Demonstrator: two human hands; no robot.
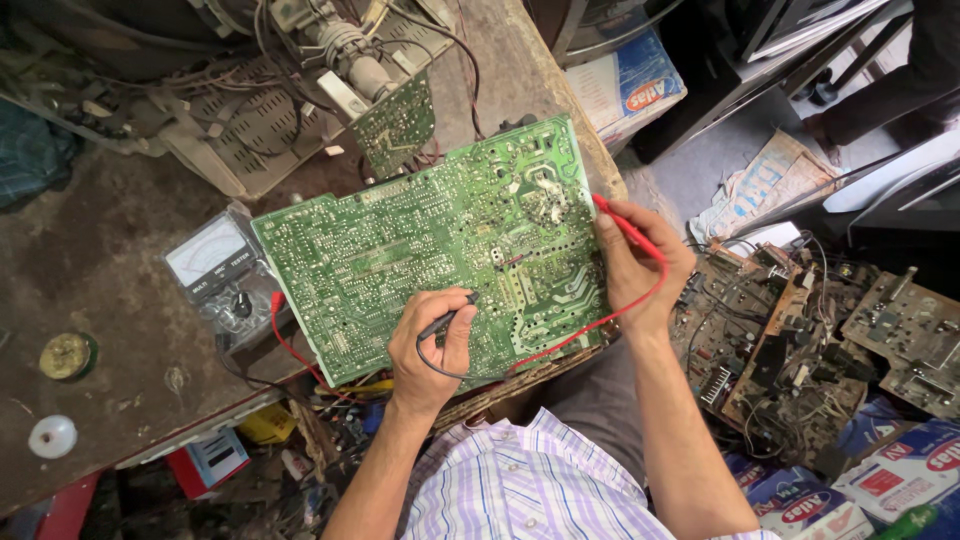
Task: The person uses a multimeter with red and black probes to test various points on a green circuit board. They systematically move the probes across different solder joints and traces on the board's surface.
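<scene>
Striped shirt (520, 475) in lilac and white fills the bottom edge, closest to the lens, with both bare forearms rising from it. Just beyond, the left hand (432, 345) is closed around a black probe (447, 318), pinched between thumb and fingers with its tip set down on the solder side of a large green circuit board (420, 245); a black lead loops out under the palm. The right hand (638, 265) is curled around a red probe (622, 225) at the board's right edge, the tip angled onto the board near its upper right part, while a red lead (590, 325) runs from that hand along the board's lower right edge. The board lies tilted, its near edge overhanging the desk (100, 300) and resting over a tangle of wires and scraps.

Left of the board, touching its corner, sits an analog meter (215, 270) with a pale dial and a black knob, a red wire plugged in at its lower side. Nearer on the worn dark desk lie a round brass-coloured tin (66, 355) and a small white disc (52, 436).

Right of the person, a heap of old circuit boards (790, 330) and loose parts lies on the floor beside blue and white cartons (860, 490).

Farther back, a smaller green board (395, 125) hangs on wires from a grey vented chassis (250, 130) at the desk's far side.
</scene>
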